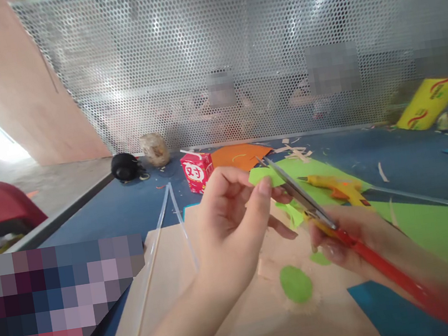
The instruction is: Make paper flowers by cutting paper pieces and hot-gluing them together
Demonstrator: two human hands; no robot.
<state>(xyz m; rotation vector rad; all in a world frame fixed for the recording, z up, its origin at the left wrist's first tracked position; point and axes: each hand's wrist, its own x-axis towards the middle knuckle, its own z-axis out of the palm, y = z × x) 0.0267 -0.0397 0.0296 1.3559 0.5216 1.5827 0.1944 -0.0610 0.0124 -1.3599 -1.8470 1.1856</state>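
Observation:
My left hand (230,212) pinches a small piece of green paper (259,177) between thumb and fingers. In my right hand (344,242) is a pair of scissors with red handles (367,253), blades pointing up and left beside the green piece. Whether the blades touch the paper I cannot tell. Below both hands lies a large peach-coloured sheet (249,335), with a green paper oval (296,284) on it. Another bit of green shows partly behind my right hand. A yellow glue gun (338,187) rests on green sheets past the scissors.
A red drink carton (197,172) with a straw, orange paper (241,157) and paper scraps lie toward the back. Clear sticks (164,216) lie at left. A perforated metal panel (188,38) closes off the far side. A yellow packet (431,103) stands at right; a blurred-out area covers the lower left.

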